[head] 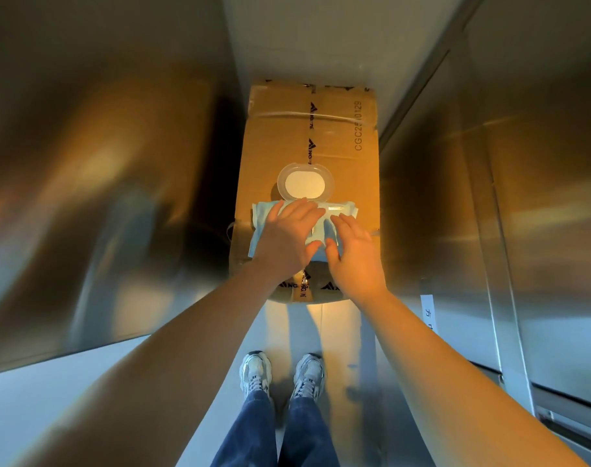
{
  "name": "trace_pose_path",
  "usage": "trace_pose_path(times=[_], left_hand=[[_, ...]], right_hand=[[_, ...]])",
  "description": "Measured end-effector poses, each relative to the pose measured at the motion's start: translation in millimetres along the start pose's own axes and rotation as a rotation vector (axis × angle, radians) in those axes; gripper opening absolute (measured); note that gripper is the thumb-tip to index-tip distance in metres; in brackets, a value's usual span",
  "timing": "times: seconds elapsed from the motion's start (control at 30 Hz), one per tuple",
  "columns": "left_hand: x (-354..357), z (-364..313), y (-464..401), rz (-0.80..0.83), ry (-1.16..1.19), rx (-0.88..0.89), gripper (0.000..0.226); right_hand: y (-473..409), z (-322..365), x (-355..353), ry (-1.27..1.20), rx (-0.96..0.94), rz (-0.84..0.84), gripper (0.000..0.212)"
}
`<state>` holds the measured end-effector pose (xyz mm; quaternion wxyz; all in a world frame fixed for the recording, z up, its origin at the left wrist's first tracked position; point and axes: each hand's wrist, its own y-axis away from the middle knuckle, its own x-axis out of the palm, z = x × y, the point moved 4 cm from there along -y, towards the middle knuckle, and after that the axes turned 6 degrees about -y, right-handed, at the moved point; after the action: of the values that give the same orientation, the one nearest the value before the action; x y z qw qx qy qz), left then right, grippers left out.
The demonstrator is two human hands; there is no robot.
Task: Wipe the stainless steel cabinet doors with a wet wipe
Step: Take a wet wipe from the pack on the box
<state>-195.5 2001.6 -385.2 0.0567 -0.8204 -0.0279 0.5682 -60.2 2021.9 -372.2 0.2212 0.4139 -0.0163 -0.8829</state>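
While both hands reach forward over the taped brown cardboard box (341, 156), the pale blue soft pack of wet wipes (321, 227) lies flat on the box top, directly beneath the palms, its long axis running left to right across the person's line of reach. The pack's clear round plastic lid (305, 183) is flipped open and stands on the far side, beyond the fingertips. The left hand (289, 235) lies on the left and middle of the pack with fingers straight and spread, seemingly pressing it down rather than grasping anything; its fingertips end just short of the lid hinge. The right hand (354, 246) rests on the pack's right part, fingers likewise extended and released, holding nothing. Whether a wipe already pokes from the opening cannot be told, since the left hand covers that spot. The left hand looks nearer the opening, so it probably steadies while the right plucks. Brushed stainless steel cabinet doors (540, 197) flank the box, untouched.
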Motion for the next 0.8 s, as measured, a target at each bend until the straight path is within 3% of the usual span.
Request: trace_pose_path(times=[0.23, 0.63, 0.8], left_hand=[[-13, 26, 13, 0.096, -0.114, -0.097, 0.048], [-20, 39, 23, 0.019, -0.153, -0.271, 0.046], [-10, 48, 29, 0.023, -0.155, -0.27, 0.042]], right_hand=[[-2, 5, 0, 0.031, -0.027, 0.021, 0.045], [-10, 5, 14, 0.034, -0.093, 0.06, 0.043], [-24, 4, 23, 0.089, -0.19, -0.02, 0.029]])
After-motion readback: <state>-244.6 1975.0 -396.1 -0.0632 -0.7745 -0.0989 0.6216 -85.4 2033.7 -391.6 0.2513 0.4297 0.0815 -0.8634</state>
